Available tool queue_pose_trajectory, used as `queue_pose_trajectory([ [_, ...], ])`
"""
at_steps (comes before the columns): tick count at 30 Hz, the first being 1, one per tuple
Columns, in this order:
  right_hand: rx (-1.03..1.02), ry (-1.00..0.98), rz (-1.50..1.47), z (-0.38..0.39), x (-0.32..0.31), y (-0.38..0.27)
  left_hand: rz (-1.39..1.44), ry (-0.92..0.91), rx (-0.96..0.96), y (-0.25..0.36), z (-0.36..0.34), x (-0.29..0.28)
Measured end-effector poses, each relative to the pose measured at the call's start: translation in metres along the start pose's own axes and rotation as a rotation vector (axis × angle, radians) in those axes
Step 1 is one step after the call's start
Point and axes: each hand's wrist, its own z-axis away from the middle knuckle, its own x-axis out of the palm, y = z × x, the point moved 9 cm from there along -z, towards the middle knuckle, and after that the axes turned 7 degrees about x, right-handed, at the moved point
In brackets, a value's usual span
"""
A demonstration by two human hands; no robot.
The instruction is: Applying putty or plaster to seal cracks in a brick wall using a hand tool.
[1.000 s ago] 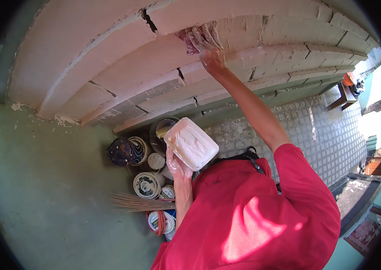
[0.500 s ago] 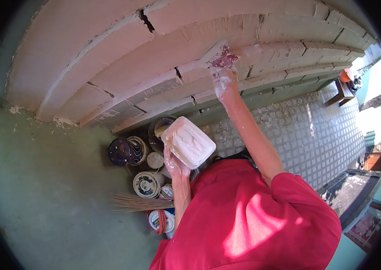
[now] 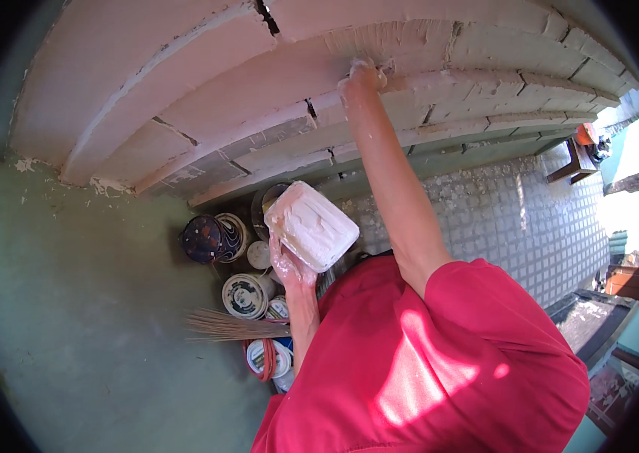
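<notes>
Right hand [image 3: 362, 75] raised overhead, pressed to pale stepped moulding [image 3: 259, 83] just right of a crack; finger state cannot be told, a tool edge barely shows. Left hand [image 3: 291, 266], plaster-smeared, fingers clamped under a white rectangular tub [image 3: 312, 225] of plaster, held tilted at chest height. Below: 4 or more paint cans [image 3: 245, 294] near green wall [image 3: 70, 317], broom bristles [image 3: 233, 326] across them

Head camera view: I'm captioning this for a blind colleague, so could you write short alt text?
A person in a red shirt presses the right hand against a white stepped moulding overhead, while the left hand holds a white tub of plaster. Below, paint cans and a broom lie on a green floor.
</notes>
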Motion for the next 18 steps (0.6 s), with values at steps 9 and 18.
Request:
queue_pose_trajectory([
  [9, 0.280, -0.164, -1.761, 0.038, 0.016, 0.072, 0.014, -0.006, -0.038, 0.004, -0.014, -0.006],
  [18, 0.174, -0.256, -1.588, 0.031, 0.010, 0.074, 0.015, -0.067, -0.101, -0.011, -0.023, 0.014],
])
